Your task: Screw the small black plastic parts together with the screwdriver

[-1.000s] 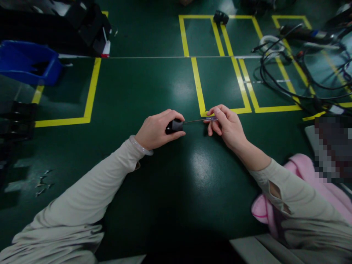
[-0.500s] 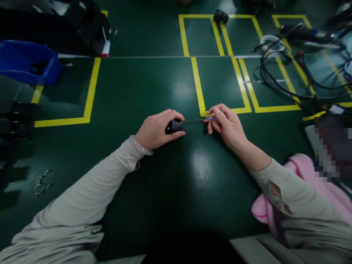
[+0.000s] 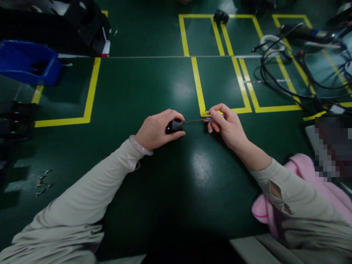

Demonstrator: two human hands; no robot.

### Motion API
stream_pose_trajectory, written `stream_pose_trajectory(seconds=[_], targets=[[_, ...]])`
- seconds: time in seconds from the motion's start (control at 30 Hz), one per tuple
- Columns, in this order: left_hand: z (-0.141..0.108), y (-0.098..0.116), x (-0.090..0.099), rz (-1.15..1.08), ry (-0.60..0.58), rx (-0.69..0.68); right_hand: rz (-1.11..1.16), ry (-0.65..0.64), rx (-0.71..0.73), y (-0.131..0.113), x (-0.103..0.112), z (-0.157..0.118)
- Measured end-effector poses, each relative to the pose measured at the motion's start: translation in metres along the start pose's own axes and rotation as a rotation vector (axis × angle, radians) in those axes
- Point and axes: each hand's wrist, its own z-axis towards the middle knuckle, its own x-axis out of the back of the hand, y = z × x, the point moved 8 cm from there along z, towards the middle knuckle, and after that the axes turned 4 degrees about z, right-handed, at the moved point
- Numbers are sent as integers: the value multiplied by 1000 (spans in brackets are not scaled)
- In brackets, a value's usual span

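Near the middle of the green work surface, my left hand (image 3: 159, 128) is closed around a small black block-like part (image 3: 175, 126), thumb and fingers on opposite sides. My right hand (image 3: 227, 124) pinches the clear, purplish handle of a thin screwdriver (image 3: 194, 120). Its shaft lies nearly level and points left, its tip meeting the right side of the black part. Whether the tip sits in a screw is too small to tell. Most of the handle is hidden behind my right fingers.
Loose screws (image 3: 42, 183) lie at the lower left. A blue bin (image 3: 30, 64) stands at the left, by dark equipment. Another black part (image 3: 220, 17) is at the back. Coiled black cables (image 3: 275, 86) spread at the right, above a pink cloth (image 3: 302, 165).
My right fingers have shifted slightly around the screwdriver handle. My left hand and the black part stay in place.
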Motion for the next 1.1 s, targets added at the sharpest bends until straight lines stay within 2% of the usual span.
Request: stream_pose_trajectory(seconds=[1.1], targets=[[-1, 0, 0, 10, 31, -34, 32, 8, 23, -1, 1, 1]])
